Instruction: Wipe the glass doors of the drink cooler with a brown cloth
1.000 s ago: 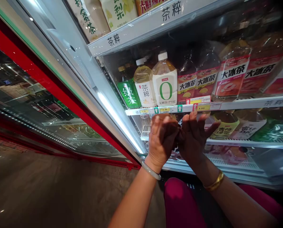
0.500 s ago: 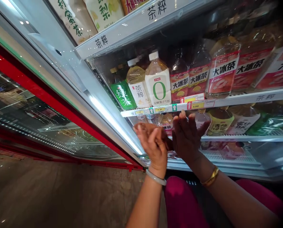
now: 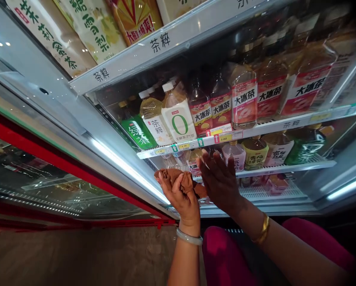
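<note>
My left hand, with a pale bangle at the wrist, has its fingers curled around a crumpled brown cloth. Part of the cloth trails right, toward my other palm. My right hand, wearing a gold bracelet, is held up with fingers stretched out, just right of the cloth; whether it touches the cloth I cannot tell. Both hands are in front of the lower shelves of a drinks fridge. A bottle with a large green 0 and a green-labelled bottle stand above them.
Red-labelled tea bottles line the middle shelf, behind a price strip. More bottles stand one level down. A red-edged glass door is on the left. My knees are below, over a brown floor.
The view has shifted, so the shelves appear further left and lower. My left hand has turned, and the cloth in it shows more clearly. My right hand stays beside it, fingers still extended.
</note>
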The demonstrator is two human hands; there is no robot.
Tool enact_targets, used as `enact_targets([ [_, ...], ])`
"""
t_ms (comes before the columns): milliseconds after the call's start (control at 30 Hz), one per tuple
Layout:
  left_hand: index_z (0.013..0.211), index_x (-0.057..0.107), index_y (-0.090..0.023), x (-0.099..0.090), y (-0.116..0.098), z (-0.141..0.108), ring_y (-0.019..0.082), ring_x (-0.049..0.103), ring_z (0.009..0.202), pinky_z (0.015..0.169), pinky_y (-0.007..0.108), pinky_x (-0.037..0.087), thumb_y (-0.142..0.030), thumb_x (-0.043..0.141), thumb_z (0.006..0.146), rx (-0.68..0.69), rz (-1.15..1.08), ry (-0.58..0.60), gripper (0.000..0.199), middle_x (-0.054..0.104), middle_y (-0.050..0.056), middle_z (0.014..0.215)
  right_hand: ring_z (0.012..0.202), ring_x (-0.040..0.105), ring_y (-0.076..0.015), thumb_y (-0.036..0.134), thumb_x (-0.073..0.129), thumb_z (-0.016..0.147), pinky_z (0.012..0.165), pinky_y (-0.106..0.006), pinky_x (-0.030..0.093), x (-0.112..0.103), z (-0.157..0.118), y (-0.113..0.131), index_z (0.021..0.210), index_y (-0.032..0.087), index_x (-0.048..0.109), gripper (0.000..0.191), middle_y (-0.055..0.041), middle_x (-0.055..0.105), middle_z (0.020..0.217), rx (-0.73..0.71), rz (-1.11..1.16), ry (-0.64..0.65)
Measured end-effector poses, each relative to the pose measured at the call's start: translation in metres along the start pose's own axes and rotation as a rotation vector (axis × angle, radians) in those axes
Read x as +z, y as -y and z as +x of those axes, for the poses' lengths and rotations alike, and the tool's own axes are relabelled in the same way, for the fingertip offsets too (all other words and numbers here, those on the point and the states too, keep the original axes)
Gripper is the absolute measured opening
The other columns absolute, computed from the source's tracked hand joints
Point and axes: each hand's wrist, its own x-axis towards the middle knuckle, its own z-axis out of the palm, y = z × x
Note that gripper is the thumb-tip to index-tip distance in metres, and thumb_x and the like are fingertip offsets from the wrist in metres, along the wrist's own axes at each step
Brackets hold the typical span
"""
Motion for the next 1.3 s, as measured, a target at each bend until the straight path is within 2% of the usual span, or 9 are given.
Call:
enact_targets([
  [100,0.130,0.063,-0.023,0.010,-0.018,-0.002,0.027,0.027,0.162,0.133,0.056,0.021,-0.010,0.063,0.097,-0.030,-0.024,0.001,0.036,0.032,0.017,0.171,0.163,0.012,-0.0135,0.015,0.057,0.099,0.136,-0.041,0.000,-0.001,0.000,0.003,0.161,0.026,0.039,0.066,-0.0064,0.049,0.160,0.018,0.047,-0.003],
  [200,0.128,0.064,-0.022,0.019,-0.035,0.017,0.029,0.032,0.160,0.132,0.061,0.018,-0.014,0.064,0.098,0.071,-0.063,0.020,0.031,0.037,0.017,0.169,0.162,0.018,-0.0135,0.013,0.057,0.099,0.136,-0.041,0.004,-0.010,0.005,0.001,0.159,0.022,0.043,0.062,-0.0094,0.056,0.155,0.017,0.113,-0.022],
  [467,0.132,0.063,-0.025,0.036,-0.089,0.067,0.027,0.029,0.161,0.133,0.055,0.023,-0.017,0.066,0.098,0.166,-0.161,0.041,0.035,0.032,0.013,0.172,0.162,0.021,-0.0223,0.012,0.054,0.102,0.135,-0.054,0.014,-0.059,0.049,-0.034,0.152,0.022,0.053,0.051,-0.0094,0.059,0.153,0.040,0.095,-0.064],
  [633,0.135,0.064,-0.026,0.045,-0.111,0.047,0.032,0.020,0.163,0.131,0.066,0.019,-0.018,0.064,0.098,0.039,-0.207,0.122,0.037,0.021,0.011,0.177,0.157,0.035,-0.0285,0.012,0.055,0.101,0.129,-0.059,0.032,-0.079,0.043,-0.057,0.160,0.023,0.043,0.061,-0.0133,0.059,0.151,-0.007,0.112,-0.095],
  [833,0.158,0.042,-0.043,0.075,-0.097,0.029,0.016,0.003,0.162,0.133,0.043,0.022,-0.019,0.049,0.104,-0.008,-0.236,0.121,0.059,0.022,-0.005,0.176,0.147,0.051,-0.0227,0.014,0.049,0.102,0.120,-0.043,0.050,-0.093,0.026,-0.056,0.163,0.023,0.036,0.063,-0.0103,0.062,0.150,-0.189,0.385,-0.035],
  [967,0.168,0.021,-0.033,0.056,-0.100,0.027,0.016,0.013,0.160,0.131,0.037,0.029,-0.032,0.033,0.110,-0.137,-0.362,0.175,0.059,0.030,0.002,0.173,0.153,0.044,-0.0233,0.020,0.045,0.101,0.123,-0.043,0.046,-0.084,0.027,-0.055,0.161,0.015,0.039,0.061,-0.0120,0.056,0.156,-0.148,0.294,0.036],
  [1100,0.167,0.013,-0.031,0.019,-0.108,0.025,0.016,0.040,0.152,0.120,0.030,0.047,-0.038,0.011,0.110,-0.417,-0.655,0.362,0.058,0.037,0.003,0.168,0.158,0.034,-0.0246,0.015,0.050,0.098,0.133,-0.048,0.026,-0.063,0.038,-0.055,0.150,0.018,0.056,0.053,-0.0036,0.061,0.152,-0.216,0.132,-0.063],
  [1167,0.167,0.012,-0.031,0.009,-0.112,0.030,0.018,0.040,0.153,0.121,0.032,0.046,-0.043,0.011,0.109,-0.404,-0.667,0.370,0.059,0.034,0.002,0.169,0.156,0.039,-0.0255,0.014,0.047,0.098,0.134,-0.051,0.025,-0.058,0.045,-0.057,0.146,0.021,0.060,0.051,-0.0018,0.065,0.148,-0.250,0.089,-0.084],
  [1300,0.168,0.013,-0.031,0.011,-0.127,0.055,0.018,0.024,0.159,0.127,0.033,0.034,-0.051,0.016,0.109,-0.174,-0.500,0.479,0.062,0.020,-0.001,0.174,0.148,0.050,-0.0254,0.013,0.047,0.097,0.133,-0.054,0.024,-0.070,0.058,-0.073,0.141,0.024,0.065,0.048,-0.0048,0.072,0.138,-0.183,0.047,-0.135],
])
